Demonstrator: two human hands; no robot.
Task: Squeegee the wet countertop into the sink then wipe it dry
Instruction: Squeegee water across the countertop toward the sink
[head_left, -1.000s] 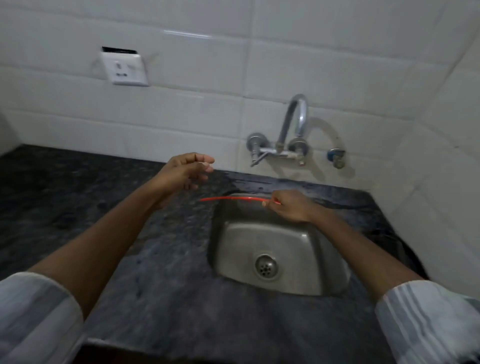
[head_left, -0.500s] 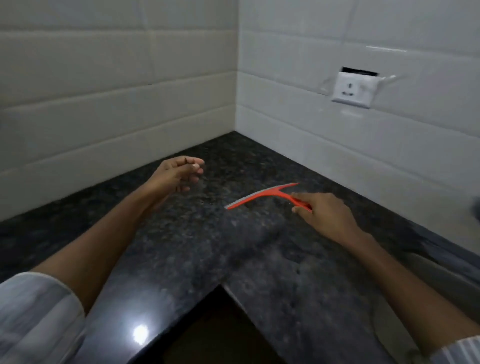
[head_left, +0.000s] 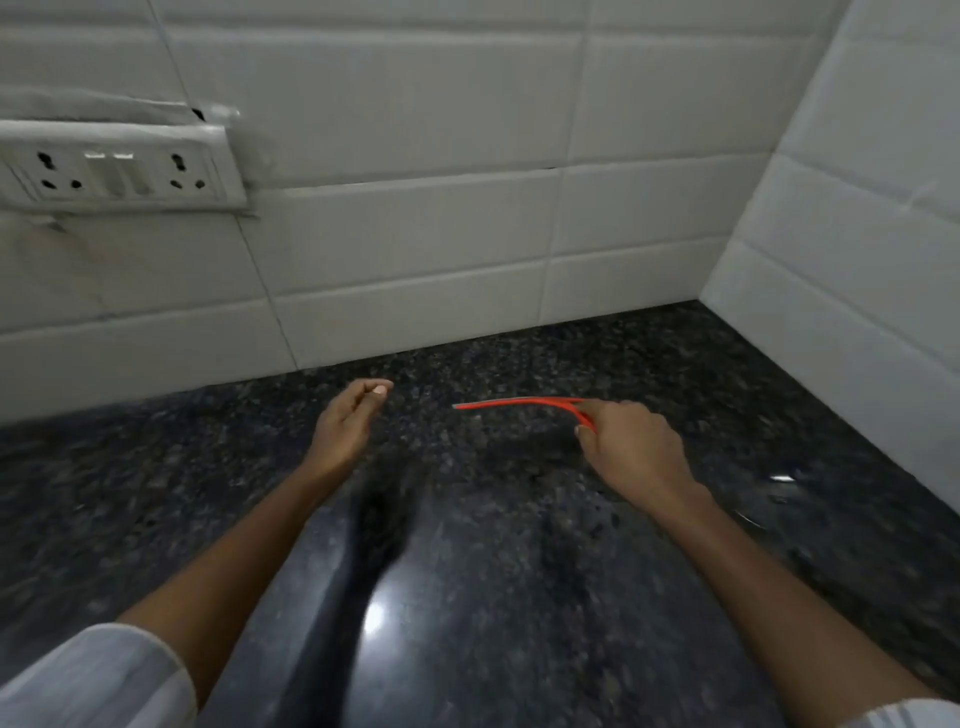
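Grip: our right hand (head_left: 631, 447) clamps the red squeegee (head_left: 519, 404); left hand (head_left: 345, 426) loosely curled, empty.
Stroke: we press the blade flat on the granite countertop (head_left: 519, 571).

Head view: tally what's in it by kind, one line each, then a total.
Hands: 2, left hand empty and loosely curled, right hand with its grip on the squeegee
Red squeegee: 1
Socket panel on the tiled wall: 1
Dark stone countertop: 1
Total: 5

A white socket panel (head_left: 111, 169) sits on the white tiled wall (head_left: 415, 223), upper left.
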